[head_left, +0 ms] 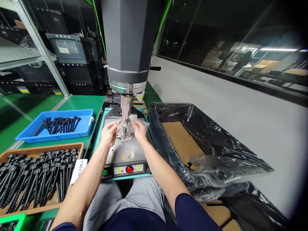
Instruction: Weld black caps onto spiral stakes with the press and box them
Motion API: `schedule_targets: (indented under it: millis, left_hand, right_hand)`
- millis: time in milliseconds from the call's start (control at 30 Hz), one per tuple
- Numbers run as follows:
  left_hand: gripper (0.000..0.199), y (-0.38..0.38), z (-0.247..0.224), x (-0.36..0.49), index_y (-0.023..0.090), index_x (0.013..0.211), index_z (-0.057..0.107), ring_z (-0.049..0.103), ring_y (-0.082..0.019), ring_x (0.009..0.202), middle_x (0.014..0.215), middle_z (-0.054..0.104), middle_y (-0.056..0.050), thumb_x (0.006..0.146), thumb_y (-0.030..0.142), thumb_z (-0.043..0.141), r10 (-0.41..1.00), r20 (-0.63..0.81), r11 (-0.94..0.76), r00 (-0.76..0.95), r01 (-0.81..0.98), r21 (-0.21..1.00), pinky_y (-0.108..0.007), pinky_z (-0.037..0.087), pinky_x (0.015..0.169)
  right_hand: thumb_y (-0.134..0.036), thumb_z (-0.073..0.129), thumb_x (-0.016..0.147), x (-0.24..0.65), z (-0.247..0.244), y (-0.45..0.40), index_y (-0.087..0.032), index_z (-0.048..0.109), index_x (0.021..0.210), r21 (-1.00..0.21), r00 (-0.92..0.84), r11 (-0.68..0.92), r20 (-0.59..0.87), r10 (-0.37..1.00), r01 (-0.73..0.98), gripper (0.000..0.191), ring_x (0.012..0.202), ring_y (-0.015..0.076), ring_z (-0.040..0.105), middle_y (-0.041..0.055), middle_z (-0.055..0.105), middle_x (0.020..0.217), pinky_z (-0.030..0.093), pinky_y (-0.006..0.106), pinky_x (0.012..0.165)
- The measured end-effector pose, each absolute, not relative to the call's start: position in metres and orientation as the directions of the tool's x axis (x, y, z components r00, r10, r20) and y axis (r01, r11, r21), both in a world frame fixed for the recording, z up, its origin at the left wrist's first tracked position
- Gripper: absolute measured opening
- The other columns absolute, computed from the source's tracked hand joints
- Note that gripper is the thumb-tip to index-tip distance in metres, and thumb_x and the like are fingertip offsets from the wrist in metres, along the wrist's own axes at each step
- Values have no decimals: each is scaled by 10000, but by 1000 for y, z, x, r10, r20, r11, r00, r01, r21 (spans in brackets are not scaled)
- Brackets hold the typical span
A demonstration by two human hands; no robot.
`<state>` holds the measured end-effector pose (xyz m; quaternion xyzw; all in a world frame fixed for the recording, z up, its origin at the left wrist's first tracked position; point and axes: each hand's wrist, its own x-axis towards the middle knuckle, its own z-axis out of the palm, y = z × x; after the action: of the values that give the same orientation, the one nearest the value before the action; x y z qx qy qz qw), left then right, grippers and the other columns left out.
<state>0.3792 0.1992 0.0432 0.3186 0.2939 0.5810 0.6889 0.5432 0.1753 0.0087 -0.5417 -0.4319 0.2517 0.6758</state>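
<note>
My left hand (109,133) is closed in a pinch at the left side of the metal fixture (126,136). My right hand (140,130) mirrors it on the right, thumb and fingers pressed together. Thin clear plastic film (146,124) shows beside the right fingers and appears to run across the fixture to the left fingertips. Between the hands, the press's metal horn (126,107) points down just over the fixture. A small dark part (125,129) sits upright in the fixture; its details are too small to make out.
A blue tray (84,130) and a brown tray (80,150) of black ribbed rods stand at left. Below the fixture are a red button (129,169) and a green button (105,172). To the right is a box lined with black plastic (166,154).
</note>
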Motion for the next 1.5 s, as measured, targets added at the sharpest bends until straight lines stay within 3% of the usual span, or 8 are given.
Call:
schedule_targets:
  millis: [100, 233, 400, 600, 767, 1000, 1233, 1500]
  left_hand:
    - [338, 198, 44, 378, 143, 793, 676, 631, -92, 651, 794, 681, -22, 531, 207, 881, 988, -11, 98, 151, -580, 809, -190, 508, 577]
    - [361, 196, 47, 376, 151, 821, 660, 638, -105, 663, 804, 677, -25, 544, 239, 874, 991, 21, 54, 129, -545, 837, -205, 502, 581]
    - [409, 190, 48, 369, 153, 866, 661, 628, -104, 660, 818, 672, -25, 535, 263, 875, 995, 26, 32, 98, -541, 840, -212, 482, 585]
    - [428, 179, 33, 364, 160, 931, 665, 613, -100, 650, 968, 670, -49, 554, 267, 837, 995, 41, 4, 87, -466, 885, -234, 456, 578]
    - [404, 167, 15, 361, 166, 954, 664, 616, -100, 680, 1051, 658, -66, 596, 288, 806, 995, 21, 19, 102, -380, 925, -225, 440, 576]
    - [192, 127, -19, 339, 166, 720, 607, 636, -219, 1017, 1247, 600, -96, 642, 248, 763, 999, 5, -14, -48, -200, 980, -336, 503, 834]
    - [203, 78, -19, 324, 190, 883, 697, 648, -217, 858, 913, 705, -70, 742, 328, 748, 924, 56, -37, 378, -56, 998, -350, 504, 811]
    - [198, 51, 11, 299, 199, 920, 687, 578, -160, 687, 790, 666, -27, 797, 353, 683, 920, 55, -136, 387, 183, 974, -272, 447, 623]
  right_hand:
    - [-304, 678, 750, 540, 21, 186, -205, 717, 1032, -883, 431, 273, 431, 793, 382, 302, 1043, 231, 583, 86, 637, 1124, 455, 379, 983]
    - [-258, 695, 748, 537, 35, 195, -210, 721, 949, -876, 308, 241, 386, 870, 417, 209, 1151, 256, 557, 79, 651, 1131, 386, 411, 1072]
    - [-330, 657, 786, 534, 36, 188, -196, 669, 984, -888, 352, 289, 415, 839, 358, 240, 1118, 241, 572, 84, 647, 1138, 425, 398, 1019]
    - [-381, 741, 686, 530, 10, 138, -191, 587, 855, -975, 447, 199, 223, 866, 100, 298, 836, 191, 615, 34, 664, 875, 496, 338, 807]
    - [-351, 787, 631, 513, -5, 82, -202, 532, 774, -991, 194, -7, -33, 980, -136, 329, 559, 122, 533, -41, 594, 628, 422, 236, 529]
    - [-330, 846, 608, 488, 3, 40, -208, 596, 849, -992, 152, 120, 124, 981, 38, 367, 634, 127, 568, -16, 648, 771, 477, 270, 627]
    - [-352, 848, 625, 478, 3, 48, -212, 564, 836, -973, 152, 186, 166, 974, -133, 380, 728, 153, 620, -8, 648, 783, 512, 285, 694]
    - [-370, 842, 664, 456, 2, 52, -217, 543, 868, -945, 35, 39, 29, 999, -325, 393, 648, 141, 619, 1, 671, 789, 518, 260, 588]
